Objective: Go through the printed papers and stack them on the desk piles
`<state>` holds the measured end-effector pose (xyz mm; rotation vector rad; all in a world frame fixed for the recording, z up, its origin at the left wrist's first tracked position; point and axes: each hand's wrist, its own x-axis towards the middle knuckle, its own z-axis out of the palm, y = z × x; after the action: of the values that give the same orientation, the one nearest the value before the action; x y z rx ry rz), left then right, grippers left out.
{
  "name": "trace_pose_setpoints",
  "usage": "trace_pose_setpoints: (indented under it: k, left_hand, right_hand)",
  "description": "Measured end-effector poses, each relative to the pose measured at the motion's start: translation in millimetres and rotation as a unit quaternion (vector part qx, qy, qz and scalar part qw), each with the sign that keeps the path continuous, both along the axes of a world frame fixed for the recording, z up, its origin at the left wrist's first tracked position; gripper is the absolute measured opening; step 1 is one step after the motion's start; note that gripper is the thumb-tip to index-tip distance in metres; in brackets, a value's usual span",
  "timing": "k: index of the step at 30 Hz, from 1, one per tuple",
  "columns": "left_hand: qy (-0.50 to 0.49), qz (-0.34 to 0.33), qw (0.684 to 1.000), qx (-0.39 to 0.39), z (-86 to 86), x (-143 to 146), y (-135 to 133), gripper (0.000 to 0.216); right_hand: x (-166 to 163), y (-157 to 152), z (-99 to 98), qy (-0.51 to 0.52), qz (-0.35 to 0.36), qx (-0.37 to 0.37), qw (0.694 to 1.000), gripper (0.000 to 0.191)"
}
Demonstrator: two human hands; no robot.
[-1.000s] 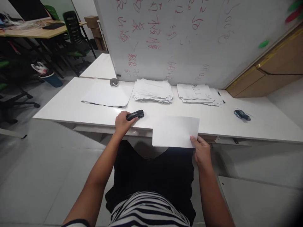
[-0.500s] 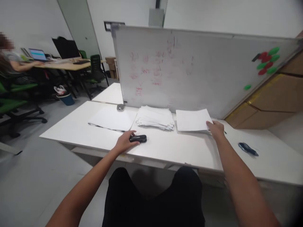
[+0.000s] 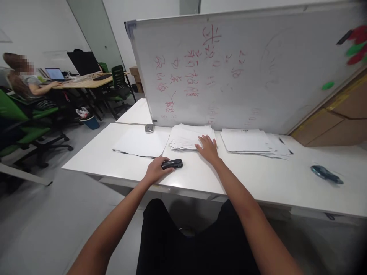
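Note:
My left hand (image 3: 156, 172) is wrapped round the near end of a black stapler (image 3: 172, 164) that lies on the white table (image 3: 258, 179). My right hand (image 3: 208, 148) lies flat with spread fingers on the near right corner of the middle paper stack (image 3: 189, 136). A second paper stack (image 3: 249, 141) sits to the right of it, untouched. A single large sheet (image 3: 140, 142) lies to the left of the stapler.
A whiteboard (image 3: 243, 65) with red writing stands along the table's far edge. A blue object (image 3: 325, 174) lies at the right, a small round grey thing (image 3: 149, 128) at the back left. A person sits at a far desk (image 3: 86, 80), with green chairs (image 3: 20, 114) nearby.
My right hand put the sheet on the right stack, then moved left onto the middle stack. My left hand stayed on the stapler. The view rose from my lap.

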<state>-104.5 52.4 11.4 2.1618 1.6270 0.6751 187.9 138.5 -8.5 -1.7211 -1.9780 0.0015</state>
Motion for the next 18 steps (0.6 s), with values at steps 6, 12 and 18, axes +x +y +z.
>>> trace_pose_setpoints:
  k: [6, 12, 18]
  left_hand:
    - [0.014, 0.005, 1.0, -0.026, 5.7, 2.4, -1.7, 0.045]
    - [0.009, 0.011, 0.999, -0.04, 10.9, 4.9, -3.2, 0.043]
    - [0.014, 0.014, 0.999, -0.043, 14.6, 7.8, -5.0, 0.042]
  right_hand:
    - [6.8, -0.4, -9.5, 0.009, 0.005, 0.019, 1.0, 0.044]
    - [11.7, -6.5, -5.8, 0.017, 0.011, 0.036, 0.999, 0.04]
    - [13.6, -6.5, -1.2, 0.03, 0.012, 0.046, 0.998, 0.034]
